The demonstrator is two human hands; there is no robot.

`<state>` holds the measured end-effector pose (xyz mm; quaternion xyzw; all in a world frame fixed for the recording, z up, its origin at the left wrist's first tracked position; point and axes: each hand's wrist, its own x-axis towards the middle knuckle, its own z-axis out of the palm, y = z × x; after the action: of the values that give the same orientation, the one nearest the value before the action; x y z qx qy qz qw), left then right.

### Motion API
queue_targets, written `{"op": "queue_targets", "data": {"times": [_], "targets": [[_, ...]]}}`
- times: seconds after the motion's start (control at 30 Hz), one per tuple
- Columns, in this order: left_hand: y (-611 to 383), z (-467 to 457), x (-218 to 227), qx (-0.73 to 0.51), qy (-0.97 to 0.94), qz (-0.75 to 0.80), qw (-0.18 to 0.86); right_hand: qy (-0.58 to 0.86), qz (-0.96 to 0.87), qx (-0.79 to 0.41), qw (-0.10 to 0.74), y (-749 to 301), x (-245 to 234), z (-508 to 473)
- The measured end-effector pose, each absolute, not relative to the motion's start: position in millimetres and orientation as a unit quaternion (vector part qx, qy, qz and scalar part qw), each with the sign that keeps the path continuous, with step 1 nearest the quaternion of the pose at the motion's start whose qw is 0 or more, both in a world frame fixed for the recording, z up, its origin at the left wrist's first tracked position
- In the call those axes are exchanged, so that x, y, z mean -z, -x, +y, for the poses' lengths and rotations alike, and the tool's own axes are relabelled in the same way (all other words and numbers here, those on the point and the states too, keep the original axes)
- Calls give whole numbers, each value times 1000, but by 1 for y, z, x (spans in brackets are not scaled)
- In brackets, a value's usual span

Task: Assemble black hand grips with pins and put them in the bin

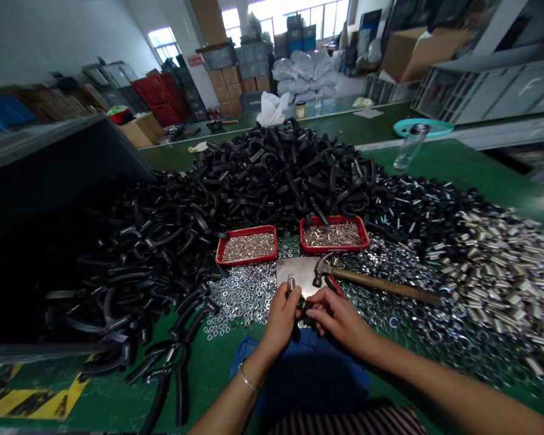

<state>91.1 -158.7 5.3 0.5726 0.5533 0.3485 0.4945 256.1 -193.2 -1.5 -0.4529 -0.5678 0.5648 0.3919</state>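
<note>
My left hand (278, 317), with a bracelet at the wrist, is closed around a black hand-grip piece. From its top a shiny metal spring (291, 281) sticks up, and a black end (296, 332) shows below the fingers. Close beside it, my right hand (338, 317) has its fingers pinched together at a small black part (306, 306) touching the same piece; its exact form is hidden. Just beyond both hands lies a flat metal plate (288, 267), and a claw hammer (381, 283) rests with its head on it. A red-handled tool (333, 285) is partly covered.
Two red trays (217, 258) (368, 241) hold small metal pieces. Loose nuts (240, 296) and washers (457, 338) spread around. Black handles (272, 169) are heaped behind, metal cylinders (517, 272) at right. Finished-looking grips (167, 374) lie left, beside a dark bin (49, 254).
</note>
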Motion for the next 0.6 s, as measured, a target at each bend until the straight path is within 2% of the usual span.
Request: {"op": "queue_targets", "data": {"times": [0.07,0.13,0.23,0.3,0.37,0.47,0.6], "targets": [[-92,-152,-6,-341,-633,558,415,442,-528,-615,384,-257,5,-192],[-89,-139,-8,-293,-710,530,360,455,-577,-573,364,-264,5,-188],[-88,-110,-8,-186,-794,469,339,514,-731,-325,310,-293,-1,-179],[-93,-88,0,-129,-826,441,325,563,-775,-158,240,-319,-2,-173],[-102,-68,13,-82,-853,407,317,608,-776,-70,154,-345,3,-168],[-114,-47,29,-55,-876,400,264,626,-774,-42,87,-373,17,-162],[-121,-20,19,-57,-883,404,230,597,-797,-31,85,-385,18,-158]]}}
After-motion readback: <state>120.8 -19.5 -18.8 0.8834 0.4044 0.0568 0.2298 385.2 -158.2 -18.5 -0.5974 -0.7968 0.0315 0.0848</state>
